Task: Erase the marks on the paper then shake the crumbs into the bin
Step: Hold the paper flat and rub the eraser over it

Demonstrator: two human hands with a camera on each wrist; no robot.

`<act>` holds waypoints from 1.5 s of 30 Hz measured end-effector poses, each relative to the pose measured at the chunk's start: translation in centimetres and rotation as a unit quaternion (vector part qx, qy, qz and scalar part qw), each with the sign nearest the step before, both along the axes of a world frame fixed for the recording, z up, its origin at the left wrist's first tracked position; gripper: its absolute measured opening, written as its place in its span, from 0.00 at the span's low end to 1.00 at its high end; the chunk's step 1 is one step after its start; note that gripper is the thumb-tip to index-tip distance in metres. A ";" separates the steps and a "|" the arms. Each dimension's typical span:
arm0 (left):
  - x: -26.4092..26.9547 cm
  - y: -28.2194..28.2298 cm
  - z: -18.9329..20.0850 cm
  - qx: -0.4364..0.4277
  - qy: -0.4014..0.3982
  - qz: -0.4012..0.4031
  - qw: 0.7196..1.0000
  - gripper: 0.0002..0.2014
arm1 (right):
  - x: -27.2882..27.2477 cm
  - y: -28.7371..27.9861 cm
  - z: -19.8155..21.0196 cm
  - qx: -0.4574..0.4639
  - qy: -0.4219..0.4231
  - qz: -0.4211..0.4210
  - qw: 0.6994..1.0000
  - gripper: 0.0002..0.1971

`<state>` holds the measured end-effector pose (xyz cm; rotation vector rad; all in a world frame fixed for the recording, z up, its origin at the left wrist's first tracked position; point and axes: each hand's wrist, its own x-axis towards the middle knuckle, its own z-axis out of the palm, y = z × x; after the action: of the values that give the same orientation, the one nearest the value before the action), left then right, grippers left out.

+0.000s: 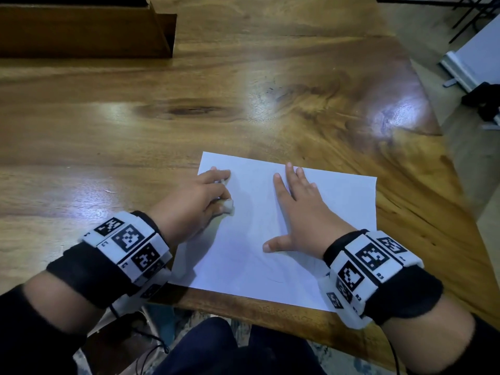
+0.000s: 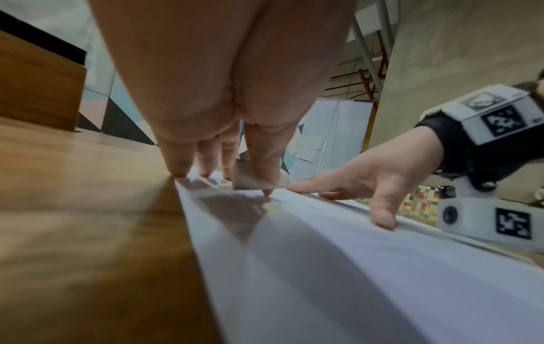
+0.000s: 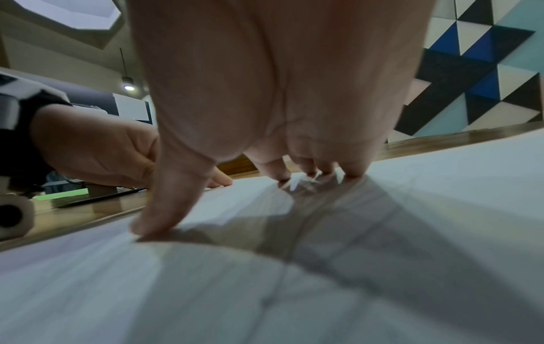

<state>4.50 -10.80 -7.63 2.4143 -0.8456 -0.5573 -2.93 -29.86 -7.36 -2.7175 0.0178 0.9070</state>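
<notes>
A white sheet of paper [image 1: 319, 212] lies on the wooden table near its front edge, with faint pencil lines [image 1: 276, 280] near its lower part. My left hand [image 1: 205, 196] sits at the sheet's left edge and pinches a small white eraser [image 1: 227, 207] between thumb and fingers, the eraser [image 2: 250, 178] held just above the paper [image 2: 353, 267]. My right hand [image 1: 295, 212] lies flat on the middle of the sheet, fingers spread, thumb and fingertips [image 3: 353, 172] pressing the paper [image 3: 265, 291]. No bin is in view.
A dark wooden box [image 1: 84, 31] stands at the table's far left. The wooden table [image 1: 189, 112] stretches away beyond the paper. The table's right edge [image 1: 460, 185] drops to the floor, where white and black equipment [image 1: 476, 74] stands.
</notes>
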 end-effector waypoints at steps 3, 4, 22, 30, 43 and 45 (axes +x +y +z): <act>0.9 -0.6 0.2 0.006 0.011 -0.008 1.000 0.07 | 0.4 -0.4 0.0 -0.001 -0.001 -0.008 1.000 0.66; 1.4 -0.8 0.2 0.012 0.007 -0.010 1.000 0.08 | 0.6 -0.6 0.1 -0.002 -0.002 -0.012 1.000 0.66; -0.3 -0.8 1.1 0.083 -0.009 -0.070 0.994 0.05 | 0.6 0.0 -0.6 -0.027 -0.007 0.015 1.000 0.66; 2.0 -2.1 1.2 0.045 -0.047 0.014 0.998 0.07 | 0.6 0.1 -0.4 -0.023 -0.001 0.018 1.000 0.61; 0.8 -0.9 0.9 0.086 -0.027 -0.046 0.995 0.05 | 0.5 0.6 -0.3 -0.049 0.004 0.022 0.999 0.64; -0.8 0.8 1.4 0.130 0.038 -0.126 0.983 0.07 | 0.5 0.6 -0.3 -0.051 0.005 0.023 0.998 0.64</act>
<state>3.71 -9.99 -6.26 2.5130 -1.1139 -0.8996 -2.40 -29.22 -7.62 -2.8175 0.0047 0.9580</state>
